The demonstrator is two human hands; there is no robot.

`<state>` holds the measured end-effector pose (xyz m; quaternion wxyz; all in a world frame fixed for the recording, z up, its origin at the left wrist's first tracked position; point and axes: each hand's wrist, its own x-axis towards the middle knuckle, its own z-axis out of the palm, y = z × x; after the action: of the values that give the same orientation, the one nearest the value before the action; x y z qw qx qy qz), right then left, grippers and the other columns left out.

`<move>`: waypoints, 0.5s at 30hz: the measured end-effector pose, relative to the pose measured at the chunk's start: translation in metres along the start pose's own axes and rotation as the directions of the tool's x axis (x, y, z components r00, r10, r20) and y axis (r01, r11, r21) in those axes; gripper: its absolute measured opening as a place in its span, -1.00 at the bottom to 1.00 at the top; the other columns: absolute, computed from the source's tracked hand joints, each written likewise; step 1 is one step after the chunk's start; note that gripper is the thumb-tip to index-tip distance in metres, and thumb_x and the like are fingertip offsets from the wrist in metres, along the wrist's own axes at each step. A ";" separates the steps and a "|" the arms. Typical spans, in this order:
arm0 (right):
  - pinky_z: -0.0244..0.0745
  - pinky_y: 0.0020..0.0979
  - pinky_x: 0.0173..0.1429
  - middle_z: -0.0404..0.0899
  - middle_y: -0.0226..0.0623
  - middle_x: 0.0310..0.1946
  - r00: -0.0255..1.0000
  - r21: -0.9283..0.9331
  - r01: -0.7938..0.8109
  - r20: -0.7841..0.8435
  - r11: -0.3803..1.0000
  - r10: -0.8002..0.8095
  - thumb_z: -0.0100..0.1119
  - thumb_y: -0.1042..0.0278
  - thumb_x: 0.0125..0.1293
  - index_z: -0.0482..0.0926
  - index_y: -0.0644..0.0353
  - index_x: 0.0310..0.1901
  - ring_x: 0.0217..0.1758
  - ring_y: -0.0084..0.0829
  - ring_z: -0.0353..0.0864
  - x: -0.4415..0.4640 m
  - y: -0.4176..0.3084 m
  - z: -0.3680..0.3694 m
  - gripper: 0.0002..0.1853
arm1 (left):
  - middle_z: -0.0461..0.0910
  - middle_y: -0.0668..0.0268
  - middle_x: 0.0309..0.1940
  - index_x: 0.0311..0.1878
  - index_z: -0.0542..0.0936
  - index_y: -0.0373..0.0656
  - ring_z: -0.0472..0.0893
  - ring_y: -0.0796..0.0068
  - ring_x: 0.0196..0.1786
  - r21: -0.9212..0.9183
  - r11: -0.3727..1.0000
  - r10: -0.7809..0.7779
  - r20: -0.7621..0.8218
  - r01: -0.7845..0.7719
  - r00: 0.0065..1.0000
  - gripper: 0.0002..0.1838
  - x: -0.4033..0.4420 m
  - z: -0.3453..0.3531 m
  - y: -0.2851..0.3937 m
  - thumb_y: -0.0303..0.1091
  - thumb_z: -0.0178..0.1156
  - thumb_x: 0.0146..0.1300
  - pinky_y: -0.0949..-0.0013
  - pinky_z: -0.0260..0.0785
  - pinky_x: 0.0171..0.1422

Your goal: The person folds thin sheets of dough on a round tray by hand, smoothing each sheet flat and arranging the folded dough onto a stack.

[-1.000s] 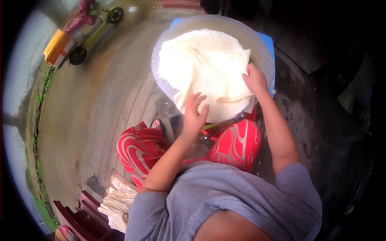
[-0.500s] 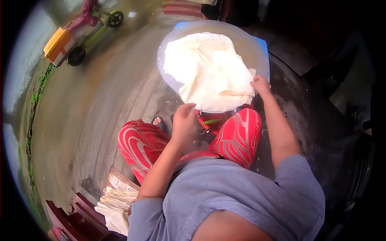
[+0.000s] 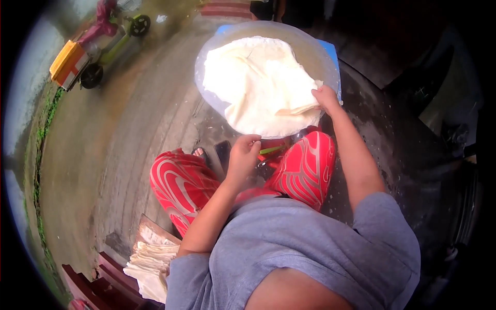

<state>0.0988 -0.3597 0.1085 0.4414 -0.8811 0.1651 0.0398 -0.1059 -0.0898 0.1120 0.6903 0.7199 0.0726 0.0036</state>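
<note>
while the broad pale sheet (image 3: pixel 263 77) lies spread over most of the round tray (image 3: pixel 311 54), only a narrow strip near its right side looks doubled over, so the handling of this piece seems to be at an early point, with the greater part left flat. a few creases cross it, and its near edge reaches the tray's rim toward the person's knees. whether more sheets lie under it i cannot tell, as the glare washes out the layers. the right hand (image 3: pixel 326 98) has its fingers closed on the sheet's right edge, pinching it just beside the strip. the left hand (image 3: pixel 244 155) is just below the near edge, fingers curled and narrow; whether they hold or touch anything, i cannot tell. something blue (image 3: pixel 329 51) shows from under the tray. nearer the body are the red trousers (image 3: pixel 305 173), with a dark flat object (image 3: pixel 223 152) on the ground near the left hand. at the lower left, a stack of folded sheets (image 3: pixel 147 271) rests on a board (image 3: pixel 150 232); judging by its even layers, those look done. well apart, a scooter (image 3: pixel 114 47) carries an orange box (image 3: pixel 68 59).
</note>
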 end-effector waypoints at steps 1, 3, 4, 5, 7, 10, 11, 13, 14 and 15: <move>0.60 -0.36 -0.39 0.56 -0.26 -0.33 1.000 0.000 0.000 0.000 1.000 0.000 0.26 0.22 0.12 0.49 0.32 -0.28 -0.42 -0.28 0.61 -0.004 -0.007 0.001 -0.69 | 0.53 0.45 -0.35 -0.03 0.57 -0.23 0.40 0.80 -0.43 -0.025 0.994 -0.105 0.035 0.106 0.994 -0.76 -0.001 0.001 0.007 -0.35 0.14 0.29 0.63 0.20 -0.38; 0.61 -0.45 -0.50 0.50 -0.33 -0.34 0.991 0.202 -0.037 0.133 0.979 0.010 0.23 0.39 0.16 0.40 0.29 -0.24 -0.43 -0.40 0.60 -0.014 -0.027 -0.003 -0.77 | 0.54 0.37 -0.27 -0.02 0.56 -0.24 0.46 0.70 -0.31 -0.100 0.987 -0.113 0.096 0.123 0.989 -0.72 0.003 0.003 0.004 -0.28 0.14 0.30 0.58 0.28 -0.26; 0.61 -0.45 -0.50 0.50 -0.33 -0.34 0.991 0.200 -0.026 0.137 0.979 -0.002 0.23 0.39 0.16 0.40 0.29 -0.24 -0.43 -0.40 0.60 -0.020 -0.044 -0.004 -0.77 | 0.56 0.29 -0.19 -0.02 0.55 -0.24 0.53 0.61 -0.19 -0.177 0.974 -0.112 0.150 0.138 0.982 -0.68 0.006 0.003 0.005 -0.21 0.14 0.31 0.53 0.35 -0.15; 0.62 -0.46 -0.46 0.49 -0.35 -0.37 0.986 0.294 0.015 0.156 0.956 -0.064 0.24 0.43 0.15 0.37 0.24 -0.26 -0.43 -0.43 0.59 -0.028 -0.061 -0.006 -0.77 | 0.56 0.29 -0.19 -0.02 0.55 -0.24 0.53 0.61 -0.19 -0.183 0.974 -0.109 0.136 0.133 0.985 -0.68 0.009 0.003 0.008 -0.21 0.14 0.31 0.53 0.35 -0.15; 0.63 -0.48 -0.43 0.47 -0.36 -0.40 0.971 0.380 0.059 0.192 0.923 -0.141 0.25 0.48 0.14 0.34 0.19 -0.27 -0.43 -0.47 0.59 -0.053 -0.102 -0.007 -0.76 | 0.48 0.08 0.06 0.12 0.43 -0.27 0.49 0.31 0.10 -0.611 0.723 -0.247 0.207 0.322 0.947 -0.41 0.017 0.002 0.016 0.06 0.15 0.26 0.29 0.37 0.14; 0.58 -0.57 -0.40 0.51 -0.37 -0.38 0.862 0.614 0.228 0.234 0.756 -0.450 0.30 0.47 0.15 0.33 0.14 -0.24 -0.39 -0.56 0.60 -0.115 -0.165 -0.014 -0.71 | 0.36 -0.05 0.20 0.25 0.27 -0.28 0.37 0.10 0.24 -0.829 0.309 -0.306 0.377 0.466 0.874 -0.13 0.029 -0.007 0.025 0.31 0.13 0.15 0.09 0.25 0.32; 0.57 -0.58 -0.37 0.54 -0.34 -0.34 0.823 0.650 0.218 0.279 0.728 -0.495 0.30 0.44 0.16 0.33 0.15 -0.20 -0.33 -0.56 0.60 -0.134 -0.180 -0.018 -0.70 | 0.31 -0.07 0.24 0.29 0.21 -0.28 0.35 0.05 0.27 -0.855 0.170 -0.256 0.441 0.489 0.860 -0.07 0.029 -0.014 0.032 0.34 0.13 0.11 0.06 0.22 0.34; 0.54 -0.61 -0.34 0.57 -0.34 -0.29 0.743 0.724 0.213 0.316 0.656 -0.590 0.30 0.41 0.18 0.35 0.17 -0.14 -0.29 -0.58 0.60 -0.166 -0.200 -0.020 -0.69 | 0.25 -0.06 0.30 0.35 0.16 -0.24 0.26 -0.05 0.34 -0.875 -0.041 -0.008 0.482 0.482 0.876 0.00 0.015 -0.029 0.050 0.39 0.12 0.07 -0.01 0.13 0.41; 0.53 -0.63 -0.36 0.57 -0.35 -0.28 0.687 0.734 0.228 0.345 0.640 -0.640 0.28 0.41 0.19 0.36 0.17 -0.13 -0.30 -0.60 0.59 -0.185 -0.208 -0.022 -0.70 | 0.22 0.00 0.34 0.38 0.15 -0.19 0.23 -0.03 0.37 -0.914 -0.038 0.111 0.397 0.403 0.911 0.00 0.000 -0.039 0.066 0.39 0.12 0.07 -0.02 0.12 0.42; 0.51 -0.64 -0.39 0.58 -0.35 -0.29 0.653 0.744 0.211 0.375 0.634 -0.658 0.26 0.43 0.21 0.36 0.17 -0.13 -0.33 -0.62 0.59 -0.204 -0.216 -0.020 -0.72 | 0.20 0.05 0.36 0.38 0.17 -0.13 0.23 -0.02 0.38 -0.851 -0.271 0.197 0.409 0.450 0.891 -0.03 -0.021 -0.055 0.088 0.37 0.14 0.06 -0.03 0.09 0.44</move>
<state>-0.0250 -0.2038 0.3299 0.7369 -0.6212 -0.2190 0.1517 -0.1241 -0.0412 0.2038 0.9755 -0.1434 -0.0230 -0.1651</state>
